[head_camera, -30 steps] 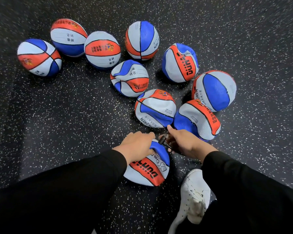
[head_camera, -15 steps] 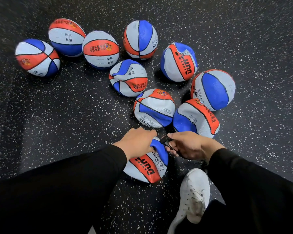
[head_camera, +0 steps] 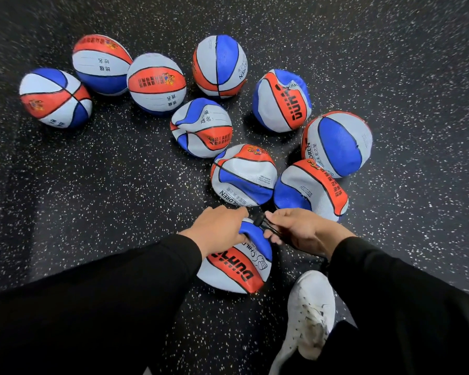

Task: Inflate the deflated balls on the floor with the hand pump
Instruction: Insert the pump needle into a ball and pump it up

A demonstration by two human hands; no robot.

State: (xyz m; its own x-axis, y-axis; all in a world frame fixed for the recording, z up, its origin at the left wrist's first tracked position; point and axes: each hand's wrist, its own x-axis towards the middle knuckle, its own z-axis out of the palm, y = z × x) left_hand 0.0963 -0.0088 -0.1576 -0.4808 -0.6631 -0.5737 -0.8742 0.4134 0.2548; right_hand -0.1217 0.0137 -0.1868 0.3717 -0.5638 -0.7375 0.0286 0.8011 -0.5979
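the nearest ball (head_camera: 236, 266) lies limp on the floor (head_camera: 92, 185) by a white shoe (head_camera: 309, 312). the left hand (head_camera: 217, 228) grips its blue panel; the right hand (head_camera: 295, 228) pinches the black pump end (head_camera: 259, 221) there. likely seating the needle; pumping follows.

Long black sleeves (head_camera: 114, 288), bare hands, white laced sneaker (head_camera: 307, 318)

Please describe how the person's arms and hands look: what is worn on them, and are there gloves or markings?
Both arms are covered by long black sleeves, plain, with no visible print or marking, ending at the wrists. The left hand and the right hand are bare: no gloves, and no ring, watch or bracelet shows. The left sleeve and right sleeve look like loose, soft fabric.
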